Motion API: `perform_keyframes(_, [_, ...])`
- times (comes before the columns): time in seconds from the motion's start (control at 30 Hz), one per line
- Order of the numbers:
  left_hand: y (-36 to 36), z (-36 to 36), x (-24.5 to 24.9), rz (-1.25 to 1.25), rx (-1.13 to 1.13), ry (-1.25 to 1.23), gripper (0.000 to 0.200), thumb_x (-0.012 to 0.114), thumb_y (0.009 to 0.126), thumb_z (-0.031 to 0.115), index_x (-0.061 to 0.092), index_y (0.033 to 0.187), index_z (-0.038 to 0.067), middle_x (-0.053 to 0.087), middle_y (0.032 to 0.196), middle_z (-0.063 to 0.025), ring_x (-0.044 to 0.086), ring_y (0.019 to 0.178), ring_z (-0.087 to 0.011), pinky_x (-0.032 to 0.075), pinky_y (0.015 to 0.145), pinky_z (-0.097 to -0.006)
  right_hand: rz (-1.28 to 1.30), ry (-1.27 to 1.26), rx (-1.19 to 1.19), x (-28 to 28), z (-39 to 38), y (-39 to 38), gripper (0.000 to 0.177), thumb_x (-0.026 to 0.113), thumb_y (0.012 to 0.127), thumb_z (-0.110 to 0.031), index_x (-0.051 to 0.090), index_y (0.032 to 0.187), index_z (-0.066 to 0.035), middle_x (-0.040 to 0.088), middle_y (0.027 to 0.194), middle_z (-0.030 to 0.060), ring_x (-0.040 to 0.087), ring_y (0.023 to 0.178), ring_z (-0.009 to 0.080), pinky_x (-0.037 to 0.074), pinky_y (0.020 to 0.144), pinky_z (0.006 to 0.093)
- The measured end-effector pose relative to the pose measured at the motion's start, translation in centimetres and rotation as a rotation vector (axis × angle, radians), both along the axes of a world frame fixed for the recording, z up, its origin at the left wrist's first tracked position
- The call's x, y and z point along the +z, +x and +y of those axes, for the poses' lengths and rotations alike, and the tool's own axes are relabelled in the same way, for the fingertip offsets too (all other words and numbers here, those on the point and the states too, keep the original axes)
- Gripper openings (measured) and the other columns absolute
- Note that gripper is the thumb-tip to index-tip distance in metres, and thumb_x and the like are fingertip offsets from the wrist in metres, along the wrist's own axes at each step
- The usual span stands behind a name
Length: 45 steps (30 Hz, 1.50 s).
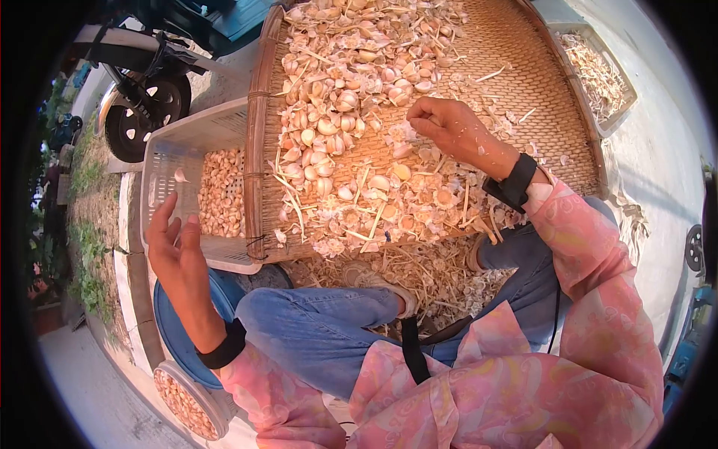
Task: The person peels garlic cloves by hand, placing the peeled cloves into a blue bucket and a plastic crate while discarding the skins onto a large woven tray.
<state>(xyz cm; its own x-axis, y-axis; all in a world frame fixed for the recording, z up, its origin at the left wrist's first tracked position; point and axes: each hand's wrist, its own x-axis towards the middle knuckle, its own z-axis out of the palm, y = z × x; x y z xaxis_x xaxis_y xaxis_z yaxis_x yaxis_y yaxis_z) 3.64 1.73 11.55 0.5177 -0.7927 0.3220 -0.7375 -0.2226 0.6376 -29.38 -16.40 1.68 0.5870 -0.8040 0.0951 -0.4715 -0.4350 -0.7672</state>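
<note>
My left hand [178, 251] is over the near left side of a white plastic crate [224, 253], fingers spread and holding nothing. Just beyond its fingertips a single garlic clove [180, 175] shows against the crate wall, apart from the hand. Many loose garlic cloves [221, 196] lie inside the crate. My right hand [452, 129] is above a woven bamboo tray [497, 45], thumb and fingers pinched together; what is between them, if anything, is hidden. Whole garlic bulbs, cloves, papery skins and dry stalks cover much of the tray, with a garlic pile [321, 138] left of the right hand.
Peelings and stalks [426, 280] litter the ground under the tray, around my legs. At lower left stand a blue tub [166, 318] and a bucket of cloves [183, 400]. Another crate of scraps [598, 78] is at far right. A black wheel [149, 112] stands at upper left.
</note>
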Motion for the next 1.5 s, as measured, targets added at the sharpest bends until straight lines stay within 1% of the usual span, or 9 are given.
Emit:
perform_keyframes(0.13, [-9.8, -5.7, -3.3, 0.373, -0.387, 0.132, 0.028, 0.059, 0.082, 0.006, 0.059, 0.11, 0.001, 0.059, 0.103, -0.0141, 0.061, 0.083, -0.0204, 0.048, 0.071, -0.0291, 0.047, 0.023, -0.024, -0.7, -0.7, 0.1, 0.015, 0.053, 0.087, -0.017, 0.056, 0.089, -0.002, 0.058, 0.075, 0.0089, 0.054, 0.067, 0.0198, 0.042, 0.061, 0.0332])
perform_keyframes(0.5, [-18.4, -11.7, -11.2, -0.186, -0.562, 0.254, 0.018, 0.061, 0.078, 0.006, 0.061, 0.095, 0.002, 0.06, 0.09, -0.0144, 0.061, 0.076, -0.0296, 0.048, 0.065, -0.0367, 0.331, -0.155, 0.001, 0.9, -0.4, -2.8, 0.018, 0.058, 0.082, -0.021, 0.054, 0.081, -0.004, 0.057, 0.067, 0.0125, 0.057, 0.066, 0.0312, 0.042, 0.059, 0.041])
perform_keyframes(0.6, [-17.1, -10.2, -9.5, 0.757, -0.521, 0.155, 0.02, 0.06, 0.083, 0.005, 0.059, 0.101, -0.001, 0.063, 0.095, -0.0113, 0.062, 0.076, -0.0185, 0.05, 0.066, -0.0268, 0.434, -0.196, 0.09, 0.9, 0.6, -2.5, 0.022, 0.059, 0.081, -0.023, 0.051, 0.081, -0.003, 0.058, 0.071, 0.0138, 0.058, 0.071, 0.0334, 0.043, 0.061, 0.0433])
perform_keyframes(0.8, [-15.3, -4.3, -3.7, 1.543, -0.616, -0.1, 0.026, 0.058, 0.086, 0.005, 0.055, 0.111, -0.004, 0.059, 0.105, -0.0167, 0.06, 0.078, -0.0119, 0.051, 0.07, -0.0192, 0.605, -0.196, 0.169, 0.1, 0.9, -1.5, 0.022, 0.059, 0.079, -0.021, 0.051, 0.084, -0.001, 0.06, 0.077, 0.017, 0.059, 0.079, 0.0353, 0.045, 0.066, 0.0462])
perform_keyframes(0.97, [-15.2, -1.5, -2.0, 1.827, -0.777, -0.232, 0.026, 0.057, 0.088, 0.008, 0.054, 0.111, -0.003, 0.06, 0.101, -0.0211, 0.06, 0.074, -0.0117, 0.05, 0.067, -0.019, 0.486, -0.145, 0.138, 0.2, 1.1, -1.1, 0.014, 0.058, 0.076, -0.015, 0.053, 0.074, -0.002, 0.058, 0.072, 0.0129, 0.058, 0.068, 0.0303, 0.043, 0.059, 0.0406])
perform_keyframes(1.07, [-17.2, 0.1, 2.5, 1.783, -1.333, -0.347, 0.019, 0.058, 0.086, 0.01, 0.054, 0.099, -0.004, 0.058, 0.09, -0.0204, 0.055, 0.063, -0.0168, 0.049, 0.063, -0.026, 0.156, 0.03, 0.053, 0.3, 0.5, -1.0, 0.011, 0.059, 0.078, -0.014, 0.053, 0.073, -0.006, 0.054, 0.067, 0.0036, 0.052, 0.058, 0.0185, 0.04, 0.053, 0.0327])
perform_keyframes(1.27, [-19.3, 1.9, 9.1, 2.805, -1.256, 0.951, 0.014, 0.058, 0.086, 0.004, 0.06, 0.093, -0.008, 0.059, 0.082, -0.0151, 0.059, 0.075, -0.0186, 0.05, 0.069, -0.0258, -0.264, 0.461, -0.027, 0.7, -0.3, -0.7, 0.009, 0.058, 0.086, -0.014, 0.051, 0.082, -0.009, 0.046, 0.069, -0.0059, 0.04, 0.056, 0.0033, 0.033, 0.049, 0.019])
perform_keyframes(1.43, [-25.7, 4.6, 7.2, 2.265, -1.358, -0.713, 0.013, 0.06, 0.086, 0.006, 0.062, 0.089, -0.007, 0.06, 0.082, -0.0108, 0.058, 0.073, -0.0187, 0.047, 0.063, -0.026, -0.531, 0.931, -0.153, 0.4, 0.1, -0.8, 0.008, 0.053, 0.089, -0.013, 0.05, 0.093, -0.007, 0.053, 0.078, -0.0004, 0.049, 0.064, 0.0049, 0.039, 0.048, 0.0167])
perform_keyframes(1.5, [-25.9, 4.3, 7.1, 2.266, -1.377, -0.756, 0.014, 0.06, 0.086, 0.007, 0.062, 0.088, -0.007, 0.06, 0.082, -0.0099, 0.058, 0.073, -0.0186, 0.047, 0.062, -0.0267, -0.622, 1.06, -0.163, 0.6, 0.1, -0.4, 0.008, 0.051, 0.089, -0.013, 0.049, 0.095, -0.007, 0.056, 0.083, 0.0022, 0.052, 0.067, 0.0057, 0.041, 0.047, 0.0165])
